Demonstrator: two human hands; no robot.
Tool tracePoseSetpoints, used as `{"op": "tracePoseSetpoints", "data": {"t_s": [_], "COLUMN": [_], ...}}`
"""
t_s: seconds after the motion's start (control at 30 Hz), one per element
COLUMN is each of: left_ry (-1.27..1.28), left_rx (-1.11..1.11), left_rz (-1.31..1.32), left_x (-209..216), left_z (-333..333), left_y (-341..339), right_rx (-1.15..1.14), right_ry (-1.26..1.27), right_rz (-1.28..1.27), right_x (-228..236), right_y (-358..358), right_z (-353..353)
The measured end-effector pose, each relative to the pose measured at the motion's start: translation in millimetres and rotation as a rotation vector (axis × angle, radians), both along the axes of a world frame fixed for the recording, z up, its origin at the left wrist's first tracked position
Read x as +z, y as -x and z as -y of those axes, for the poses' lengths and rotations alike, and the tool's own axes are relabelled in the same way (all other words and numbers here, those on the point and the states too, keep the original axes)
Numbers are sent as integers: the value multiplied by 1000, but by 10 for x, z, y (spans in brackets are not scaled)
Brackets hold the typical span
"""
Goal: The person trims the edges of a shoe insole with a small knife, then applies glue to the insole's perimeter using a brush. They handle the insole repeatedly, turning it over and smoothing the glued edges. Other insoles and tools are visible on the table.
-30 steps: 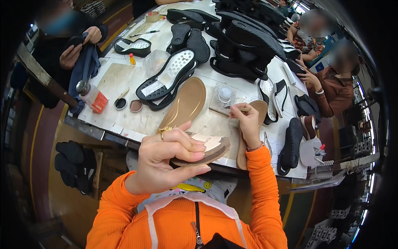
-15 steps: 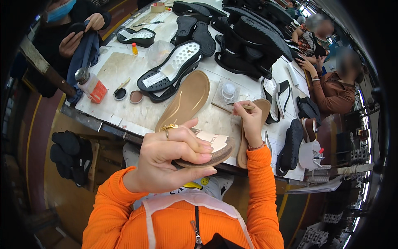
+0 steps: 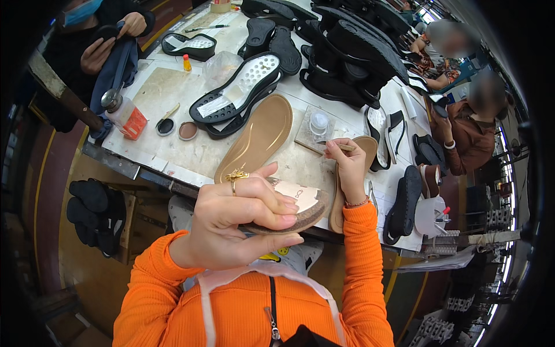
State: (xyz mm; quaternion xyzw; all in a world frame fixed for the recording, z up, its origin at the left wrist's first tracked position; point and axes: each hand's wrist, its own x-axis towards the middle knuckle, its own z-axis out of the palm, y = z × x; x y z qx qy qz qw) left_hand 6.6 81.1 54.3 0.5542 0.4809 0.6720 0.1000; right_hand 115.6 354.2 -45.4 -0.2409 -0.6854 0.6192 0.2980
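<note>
My left hand (image 3: 234,217) is closed round a shoe insole (image 3: 313,213) with a pale, printed face and a brown speckled edge, held up above the table's near edge. Its back part is hidden behind my fingers. Between the fingertips of my right hand (image 3: 348,169) is a thin wooden-handled tool (image 3: 347,147); its kind I cannot make out. The tool's far end is beside a small white pot (image 3: 319,121) on a square plate (image 3: 304,137). A tan insole (image 3: 260,130) lies beyond my left hand, and another tan insole (image 3: 337,205) lies partly under my right hand.
Black soles (image 3: 352,55) are piled at the back. A white-studded sole (image 3: 254,75), a red-labelled bottle (image 3: 126,118), two shallow round tins and a white tub (image 3: 429,215) stand around the table. Co-workers sit at the left and right.
Both my hands keep their grips and hardly move. The view has shifted slightly. At the right, the co-worker in brown has lowered an arm.
</note>
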Motion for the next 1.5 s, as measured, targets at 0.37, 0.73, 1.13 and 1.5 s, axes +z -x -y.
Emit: {"op": "tracePoseSetpoints", "data": {"t_s": [0.37, 0.73, 1.13, 1.5], "left_ry": [3, 13, 20, 36], "left_rx": [-10, -2, 24, 102], "left_rz": [-5, -1, 7, 39], "left_x": [6, 15, -29, -93], "left_z": [-27, -19, 6, 71], "left_y": [20, 26, 38, 40], "right_rx": [1, -7, -22, 1], "right_ry": [0, -3, 17, -119], "right_rz": [5, 9, -24, 175], "right_x": [-2, 12, 86, 133], "right_y": [-1, 3, 19, 209], "right_z": [-6, 3, 8, -280]}}
